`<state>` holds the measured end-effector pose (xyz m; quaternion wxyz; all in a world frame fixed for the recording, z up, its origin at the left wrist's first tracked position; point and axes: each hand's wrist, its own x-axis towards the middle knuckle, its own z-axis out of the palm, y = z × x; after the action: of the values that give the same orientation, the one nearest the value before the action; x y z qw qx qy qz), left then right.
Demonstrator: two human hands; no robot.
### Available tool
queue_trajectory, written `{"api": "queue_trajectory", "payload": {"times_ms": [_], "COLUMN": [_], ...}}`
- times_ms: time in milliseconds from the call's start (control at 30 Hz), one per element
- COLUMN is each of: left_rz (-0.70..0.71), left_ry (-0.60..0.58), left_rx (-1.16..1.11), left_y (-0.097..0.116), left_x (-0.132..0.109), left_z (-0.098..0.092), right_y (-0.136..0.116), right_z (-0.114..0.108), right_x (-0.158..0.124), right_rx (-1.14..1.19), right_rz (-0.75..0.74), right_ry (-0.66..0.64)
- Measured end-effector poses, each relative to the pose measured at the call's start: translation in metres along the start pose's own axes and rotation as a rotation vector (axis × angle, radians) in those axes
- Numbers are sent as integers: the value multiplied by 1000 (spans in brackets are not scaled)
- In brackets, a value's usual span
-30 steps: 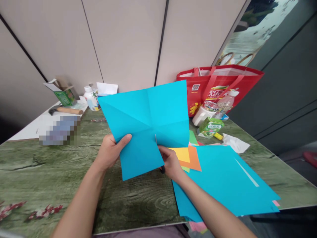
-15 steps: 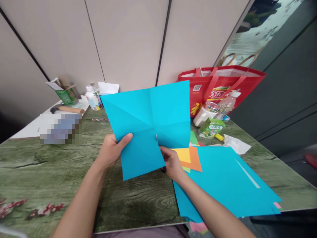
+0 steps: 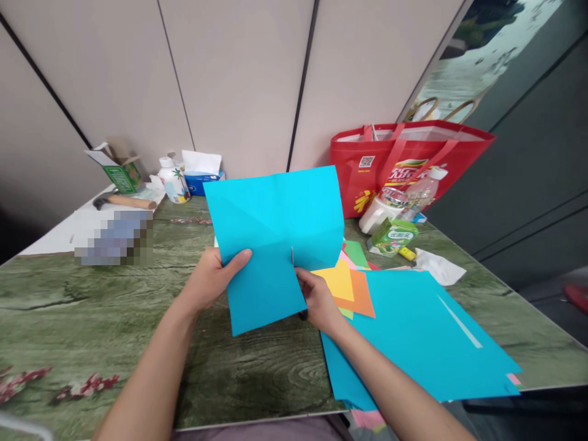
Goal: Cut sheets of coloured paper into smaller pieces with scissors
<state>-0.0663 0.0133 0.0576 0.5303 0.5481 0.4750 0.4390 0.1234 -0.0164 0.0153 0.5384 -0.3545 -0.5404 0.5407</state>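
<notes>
above the green wood-grain tabletop (image 3: 92,318), a creased square sheet of bright blue paper (image 3: 275,226) stands upright, its left edge pinched by the left hand (image 3: 209,283), thumb in front. the right hand (image 3: 318,301) sits at the sheet's lower right edge, fingers curled together, their grip hidden. behind, a red fabric tote bag (image 3: 367,184) shows a qr code and lettering too small to read.

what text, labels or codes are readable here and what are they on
Nothing reads clearly enough to quote.
Red woven shopping bag: QR code and logo, characters blurred.
Small green drink carton: characters too small.
Open green-and-white cardboard box: print too small.
Creased blue paper sheet in left hand: blank.
Scissors in right hand: no marking visible.
</notes>
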Motion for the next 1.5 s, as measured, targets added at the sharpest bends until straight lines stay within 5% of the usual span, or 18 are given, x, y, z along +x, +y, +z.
{"api": "queue_trajectory", "payload": {"times_ms": [1500], "left_rz": [-148], "left_ry": [-57], "left_rx": [-216], "left_y": [5], "left_x": [0], "left_z": [1], "right_y": [-1], "right_z": [1], "right_x": [0], "right_rx": [-13], "right_rz": [36], "right_ry": [16]}}
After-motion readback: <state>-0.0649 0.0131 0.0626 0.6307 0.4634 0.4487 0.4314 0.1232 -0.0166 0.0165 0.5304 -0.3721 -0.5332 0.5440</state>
